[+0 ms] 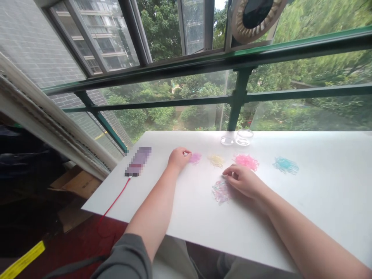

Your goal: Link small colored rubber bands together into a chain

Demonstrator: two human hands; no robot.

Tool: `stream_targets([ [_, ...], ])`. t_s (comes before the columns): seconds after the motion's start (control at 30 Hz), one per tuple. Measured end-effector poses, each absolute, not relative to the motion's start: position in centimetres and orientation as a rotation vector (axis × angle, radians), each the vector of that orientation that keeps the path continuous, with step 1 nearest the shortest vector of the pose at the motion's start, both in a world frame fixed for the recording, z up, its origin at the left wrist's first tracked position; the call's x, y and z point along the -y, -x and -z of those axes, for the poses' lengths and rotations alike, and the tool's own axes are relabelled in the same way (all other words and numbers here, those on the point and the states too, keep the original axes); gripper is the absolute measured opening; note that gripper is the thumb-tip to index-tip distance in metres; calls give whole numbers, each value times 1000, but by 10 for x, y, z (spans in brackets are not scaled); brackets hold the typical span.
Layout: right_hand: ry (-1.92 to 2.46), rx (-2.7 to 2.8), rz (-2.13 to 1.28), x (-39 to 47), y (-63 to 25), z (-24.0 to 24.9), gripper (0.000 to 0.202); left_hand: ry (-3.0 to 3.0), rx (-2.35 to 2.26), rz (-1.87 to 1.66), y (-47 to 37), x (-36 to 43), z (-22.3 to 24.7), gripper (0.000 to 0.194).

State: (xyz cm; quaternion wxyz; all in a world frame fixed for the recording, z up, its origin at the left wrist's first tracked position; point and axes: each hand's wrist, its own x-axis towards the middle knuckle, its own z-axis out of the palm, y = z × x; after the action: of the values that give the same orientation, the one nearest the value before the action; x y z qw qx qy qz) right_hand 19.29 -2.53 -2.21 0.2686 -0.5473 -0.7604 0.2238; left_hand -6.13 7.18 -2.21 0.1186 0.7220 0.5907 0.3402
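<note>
Small thin translucent loops that look like rubber bands lie in several loose piles on the white table. My left hand is at the purple pile, its thumb and forefinger pinched together at the pile's left edge. Whatever is between those fingertips is too small to make out. Just above the mixed-colour pile is my right hand, fingers curled and tips drawn together; what they hold, if anything, cannot be seen. Beyond it lie the yellow pile and the pink pile, and farther right the teal pile.
Two clear round dishes or lids stand at the table's back edge. A phone-shaped blurred item with a red cable lies on the left. Behind the white table runs a green railing before the window.
</note>
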Motion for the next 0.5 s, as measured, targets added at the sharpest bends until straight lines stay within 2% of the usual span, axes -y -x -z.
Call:
stream_targets([
  [0.2, 1433, 2077, -655, 27, -192, 17, 21, -2124, -1677, -974, 58, -72, 29, 15],
  [0.4, 1399, 2099, -694, 27, -196, 15, 31, -2239, -1485, -1044, 51, -71, 21, 22],
  [0.5, 1403, 2110, -682, 28, -195, 15, 28, -2291, -1377, -1093, 43, -66, 14, 20],
])
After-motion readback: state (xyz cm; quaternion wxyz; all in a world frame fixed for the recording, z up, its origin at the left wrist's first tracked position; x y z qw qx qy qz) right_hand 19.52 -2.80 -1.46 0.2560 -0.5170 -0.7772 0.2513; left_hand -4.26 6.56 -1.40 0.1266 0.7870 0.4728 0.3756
